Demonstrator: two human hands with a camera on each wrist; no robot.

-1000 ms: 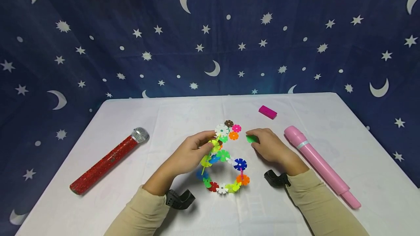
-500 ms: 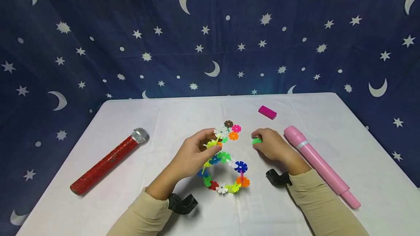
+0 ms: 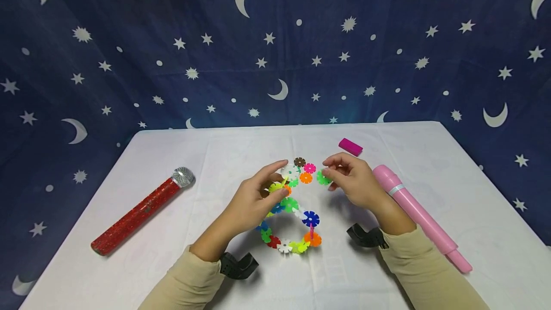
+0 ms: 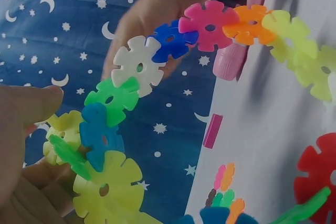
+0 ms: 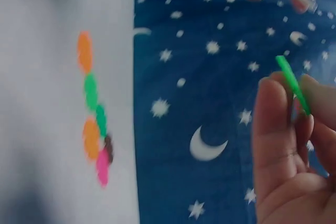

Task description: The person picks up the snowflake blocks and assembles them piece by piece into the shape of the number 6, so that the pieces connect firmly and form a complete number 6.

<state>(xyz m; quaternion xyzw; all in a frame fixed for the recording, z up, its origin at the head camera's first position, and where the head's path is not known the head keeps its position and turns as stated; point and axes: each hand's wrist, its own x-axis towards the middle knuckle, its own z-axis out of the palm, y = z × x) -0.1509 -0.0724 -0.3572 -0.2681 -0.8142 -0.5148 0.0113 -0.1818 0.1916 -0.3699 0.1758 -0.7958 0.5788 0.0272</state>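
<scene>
My left hand (image 3: 251,207) pinches the upper left part of a ring of linked flower-shaped plastic discs (image 3: 311,218) in many colours. In the left wrist view, a yellow disc (image 4: 64,136) and a green one lie by the thumb and fingers, with the chain curving away to a pink disc (image 4: 210,26). My right hand (image 3: 357,183), to the right of the ring and raised over the cloth, pinches a single green flower disc (image 3: 323,177) between thumb and fingers. The right wrist view shows that green disc (image 5: 292,83) nearly edge-on, apart from the ring.
Several loose flower discs (image 3: 306,177) lie on the white-covered table (image 3: 232,152) beyond the ring. A red microphone (image 3: 142,212) lies at left, and a pink stick-shaped thing (image 3: 424,214) beside the right arm. Farther back is a magenta block (image 3: 350,147). A starry blue curtain hangs behind.
My right hand has lifted the green disc off the table and turned it flat toward the head view. The ring has shifted slightly left, still in my left hand.
</scene>
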